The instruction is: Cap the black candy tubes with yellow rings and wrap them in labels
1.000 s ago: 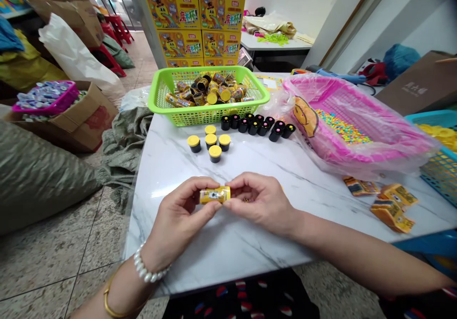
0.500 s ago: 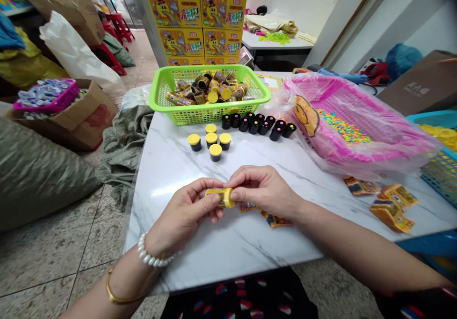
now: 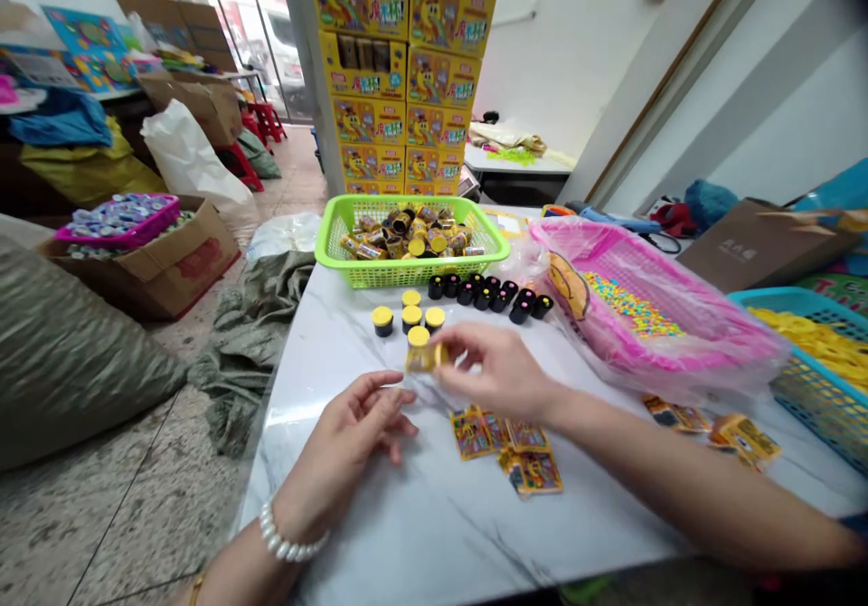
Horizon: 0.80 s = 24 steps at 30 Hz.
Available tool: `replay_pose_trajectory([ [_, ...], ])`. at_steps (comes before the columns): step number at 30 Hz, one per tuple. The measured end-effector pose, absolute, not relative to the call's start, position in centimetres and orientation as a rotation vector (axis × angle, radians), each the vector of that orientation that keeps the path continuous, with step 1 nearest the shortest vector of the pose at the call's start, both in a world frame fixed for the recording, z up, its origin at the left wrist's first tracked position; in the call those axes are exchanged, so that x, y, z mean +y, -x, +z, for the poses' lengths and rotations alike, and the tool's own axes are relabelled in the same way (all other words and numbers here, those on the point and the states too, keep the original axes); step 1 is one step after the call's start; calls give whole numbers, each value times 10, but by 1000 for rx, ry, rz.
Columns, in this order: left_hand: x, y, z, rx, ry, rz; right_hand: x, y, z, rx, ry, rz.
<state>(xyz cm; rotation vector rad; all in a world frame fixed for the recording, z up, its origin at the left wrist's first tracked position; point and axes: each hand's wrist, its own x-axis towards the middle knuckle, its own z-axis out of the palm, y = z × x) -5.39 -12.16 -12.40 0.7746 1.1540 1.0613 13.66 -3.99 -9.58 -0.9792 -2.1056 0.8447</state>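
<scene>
My right hand (image 3: 498,371) pinches a small yellow-wrapped cup (image 3: 424,358), blurred by motion and tilted on its side. Low over the table, my left hand (image 3: 370,421) is empty with its fingers apart. Just beyond the held cup stand several black cups with yellow lids (image 3: 382,320). Behind them is a cluster of black cups (image 3: 484,298) with small coloured pieces on top. Printed yellow wrappers (image 3: 475,432) lie in a small pile below my right hand.
A green basket (image 3: 413,278) of wrapped cups stands at the back. To the right are a plastic-lined pink basket (image 3: 719,353) with coloured candies and a blue basket (image 3: 824,407) of yellow pieces. More wrappers (image 3: 746,439) lie at right. Yellow boxes (image 3: 370,127) are stacked behind.
My left hand has let go of the yellow-wrapped cup. My right hand has carried it forward, away from my left hand, towards the lidded cups. The camera view has tilted upward.
</scene>
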Motion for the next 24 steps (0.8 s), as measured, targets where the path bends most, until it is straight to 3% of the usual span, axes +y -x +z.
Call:
replay_pose_trajectory([
  [4,-112,67,-116,1348,-858,1174,46,-125,-39,-1969,1167,414],
  [7,-114,69,-116,1381,-928,1135,62,-123,-21,-2003,1250,268],
  [9,-121,64,-119,1396,-999,1028,38,-128,-31,-2155,1193,250],
  [13,-133,48,-123,1367,-1210,858,-40,-152,-83,-2611,1026,516],
  [18,-127,36,-127,1405,-1417,766,-77,-178,-139,-2564,1016,508],
  [24,-119,21,-125,1297,-1389,728,-74,-174,-130,-2435,848,669],
])
